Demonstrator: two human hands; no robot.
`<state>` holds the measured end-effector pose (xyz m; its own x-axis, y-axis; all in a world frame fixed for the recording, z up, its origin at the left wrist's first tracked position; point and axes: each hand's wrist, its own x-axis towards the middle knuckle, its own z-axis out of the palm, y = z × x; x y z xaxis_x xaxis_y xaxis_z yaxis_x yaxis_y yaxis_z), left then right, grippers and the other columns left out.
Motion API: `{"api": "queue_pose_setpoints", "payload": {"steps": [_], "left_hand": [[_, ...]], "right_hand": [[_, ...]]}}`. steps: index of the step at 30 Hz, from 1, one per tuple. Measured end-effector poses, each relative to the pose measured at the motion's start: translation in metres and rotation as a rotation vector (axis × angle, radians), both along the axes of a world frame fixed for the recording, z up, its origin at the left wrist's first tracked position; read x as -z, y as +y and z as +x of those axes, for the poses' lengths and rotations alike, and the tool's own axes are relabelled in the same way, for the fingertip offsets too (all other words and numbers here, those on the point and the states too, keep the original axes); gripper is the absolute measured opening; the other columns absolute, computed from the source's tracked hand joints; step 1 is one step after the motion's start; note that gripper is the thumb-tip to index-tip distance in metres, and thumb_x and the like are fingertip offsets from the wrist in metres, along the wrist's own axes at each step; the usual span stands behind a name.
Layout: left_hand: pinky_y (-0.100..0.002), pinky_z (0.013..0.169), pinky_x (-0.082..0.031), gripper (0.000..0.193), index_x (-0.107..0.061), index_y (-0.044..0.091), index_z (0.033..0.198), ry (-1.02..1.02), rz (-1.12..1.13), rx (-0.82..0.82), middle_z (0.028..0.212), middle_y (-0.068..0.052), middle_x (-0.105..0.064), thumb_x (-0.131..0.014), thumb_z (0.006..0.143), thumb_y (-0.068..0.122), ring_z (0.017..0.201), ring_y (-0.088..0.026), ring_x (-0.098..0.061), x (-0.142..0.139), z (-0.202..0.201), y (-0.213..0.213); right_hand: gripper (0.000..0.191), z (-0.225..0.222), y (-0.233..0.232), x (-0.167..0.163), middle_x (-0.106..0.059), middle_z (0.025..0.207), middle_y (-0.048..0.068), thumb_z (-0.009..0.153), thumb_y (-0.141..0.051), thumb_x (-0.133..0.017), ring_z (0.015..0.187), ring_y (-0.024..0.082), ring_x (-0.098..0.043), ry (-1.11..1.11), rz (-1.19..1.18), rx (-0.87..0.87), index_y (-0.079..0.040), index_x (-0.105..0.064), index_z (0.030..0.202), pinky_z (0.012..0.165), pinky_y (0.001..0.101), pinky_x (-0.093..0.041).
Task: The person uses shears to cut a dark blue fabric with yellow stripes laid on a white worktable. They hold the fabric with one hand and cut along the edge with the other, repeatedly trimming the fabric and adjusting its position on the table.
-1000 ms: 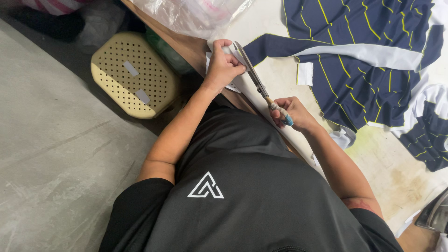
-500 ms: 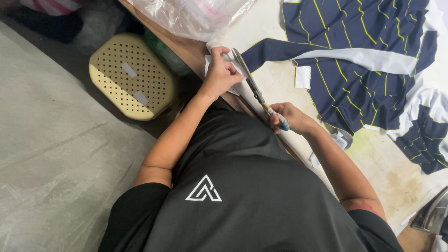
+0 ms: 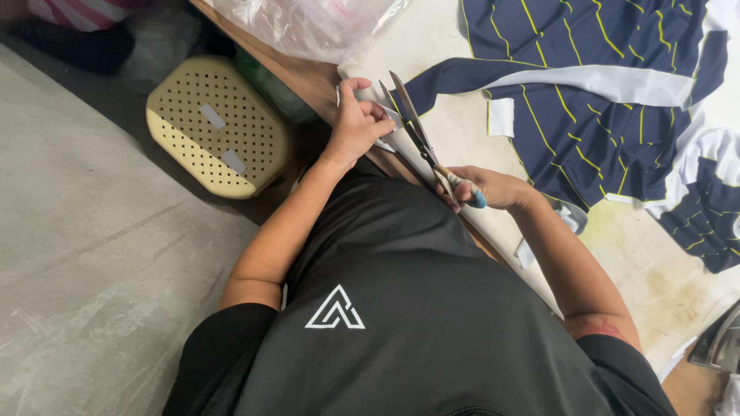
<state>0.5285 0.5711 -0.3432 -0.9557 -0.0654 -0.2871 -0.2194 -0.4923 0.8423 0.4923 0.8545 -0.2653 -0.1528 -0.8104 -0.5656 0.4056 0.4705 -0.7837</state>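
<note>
Steel scissors [image 3: 412,123] seen at upper centre of the head view, blades parted, tips up toward the plastic bag [image 3: 308,27]. Gripped by the right hand [image 3: 486,189], fingers closed through wrapped handles, just right of centre. Left hand [image 3: 358,123] curled shut, pinching a small pale fabric piece [image 3: 383,144] beside the blades, over the table's [image 3: 308,81] wooden edge. Cut judged under way, not finished: piece held close against the open blades, how much of it already parted too small to tell. Navy cloth [image 3: 593,115] with yellow stripes and a white band spread across the upper right, well apart from both hands. Small white scraps [image 3: 501,117] strewn near it, perhaps earlier trimmings. Cream perforated stool [image 3: 216,127] at upper left on grey floor. Dark iron-like object [image 3: 717,339] at lower right edge, barely visible.
</note>
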Motion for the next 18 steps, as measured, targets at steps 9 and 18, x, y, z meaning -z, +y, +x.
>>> {"api": "queue_pose_setpoints", "payload": {"steps": [9,18], "left_hand": [[-0.028,0.078,-0.058,0.072,-0.026,0.005,0.135,0.024,-0.041,-0.073,0.093,-0.011,-0.064,-0.071,0.082,-0.014,0.085,-0.013,-0.067,0.0010,0.0024,0.0032],[-0.026,0.078,-0.058,0.071,-0.029,0.004,0.135,0.029,-0.045,-0.111,0.092,-0.010,-0.067,-0.072,0.082,-0.013,0.084,-0.012,-0.067,0.0012,0.0019,0.0036]], "right_hand": [[0.085,-0.0014,-0.0064,0.0042,-0.060,0.084,0.002,0.074,-0.082,-0.068,0.078,0.012,-0.061,0.071,0.050,-0.001,-0.005,-0.060,0.108,0.074,0.0263,-0.051],[0.065,0.0049,-0.0099,0.0080,-0.058,0.078,-0.002,0.071,-0.057,-0.089,0.068,0.007,-0.054,-0.015,0.132,0.176,-0.005,-0.063,0.099,0.063,0.0209,-0.046]]}}
